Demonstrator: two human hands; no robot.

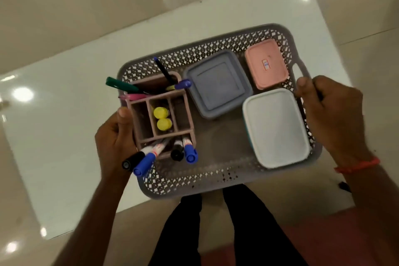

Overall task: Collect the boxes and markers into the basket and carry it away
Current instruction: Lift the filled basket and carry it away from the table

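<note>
Below us, a white table [64, 136] stands on glossy beige floor [64, 17]. Our left hand [114, 142] and right hand [332, 119] curl round opposite sides of the basket [194, 188]; boxes [276, 127] and markers [190, 153] sit inside.

- We grip the grey basket [194, 183] at both ends: left hand [114, 142] beside the marker holder [149, 99], right hand [332, 112] on its handle.
- We count 3 lidded boxes inside: blue-grey box [218, 84], pink box [266, 63], white box [276, 127].
- Markers [190, 151] stand in the holder.

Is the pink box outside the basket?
No, the pink box sits inside the basket, in its far right corner.
</note>
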